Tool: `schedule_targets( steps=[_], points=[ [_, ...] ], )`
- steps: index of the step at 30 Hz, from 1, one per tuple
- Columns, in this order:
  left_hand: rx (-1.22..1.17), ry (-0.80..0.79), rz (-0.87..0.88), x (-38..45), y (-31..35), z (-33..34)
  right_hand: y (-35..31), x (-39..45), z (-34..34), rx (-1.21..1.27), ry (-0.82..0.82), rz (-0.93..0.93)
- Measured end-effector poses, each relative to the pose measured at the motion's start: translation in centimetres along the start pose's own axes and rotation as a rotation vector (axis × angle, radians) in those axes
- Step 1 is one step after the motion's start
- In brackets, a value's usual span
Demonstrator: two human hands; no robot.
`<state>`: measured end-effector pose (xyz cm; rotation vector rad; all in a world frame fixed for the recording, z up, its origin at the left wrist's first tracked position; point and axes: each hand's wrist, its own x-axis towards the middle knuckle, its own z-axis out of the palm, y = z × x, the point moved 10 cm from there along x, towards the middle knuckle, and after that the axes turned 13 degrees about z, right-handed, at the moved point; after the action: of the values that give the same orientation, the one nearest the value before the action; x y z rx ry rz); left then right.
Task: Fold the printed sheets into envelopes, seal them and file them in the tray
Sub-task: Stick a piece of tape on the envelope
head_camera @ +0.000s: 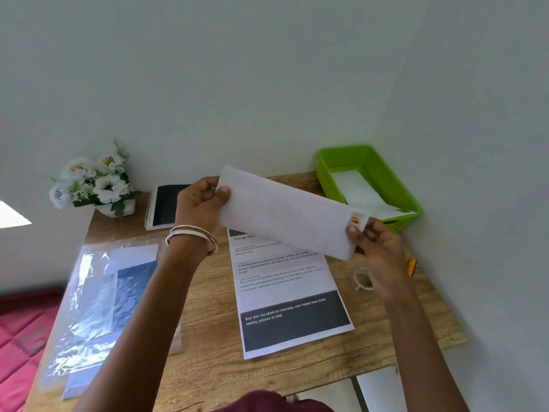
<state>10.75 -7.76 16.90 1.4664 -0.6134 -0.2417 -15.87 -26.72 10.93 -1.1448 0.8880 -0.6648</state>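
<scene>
I hold a white envelope (285, 214) in the air above the wooden table (208, 346), slanting down to the right. My left hand (200, 203) pinches its upper left end, thumb on the front. My right hand (381, 251) pinches its lower right corner, by a small stamp. Below it a printed sheet (292, 295) with a dark band lies flat on the table. The green tray (395, 185) stands at the back right corner, with white envelopes lying inside.
A clear plastic pack of blue envelopes (98, 304) lies at the left. A spiral notebook (166, 206) and a pot of white flowers (95, 182) stand at the back. A tape roll (361, 281) and an orange item (411, 266) lie near the right wall.
</scene>
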Motion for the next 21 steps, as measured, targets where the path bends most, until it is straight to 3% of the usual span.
schedule_targets(
  steps=[4,9,16,21],
  points=[
    [0.031,-0.001,-0.029,1.3,-0.4,2.2,-1.0,-0.5,-1.9,-0.104,-0.019,0.034],
    [0.067,-0.086,-0.108,2.5,-2.1,6.3,-3.0,-0.7,-6.7,-0.048,0.149,-0.004],
    [0.158,-0.271,0.024,2.2,-2.0,13.9,-3.4,2.3,-12.3,0.168,0.438,0.056],
    [0.244,-0.457,0.104,1.6,-2.5,19.7,-2.8,6.6,-12.5,0.146,0.468,0.121]
  ],
)
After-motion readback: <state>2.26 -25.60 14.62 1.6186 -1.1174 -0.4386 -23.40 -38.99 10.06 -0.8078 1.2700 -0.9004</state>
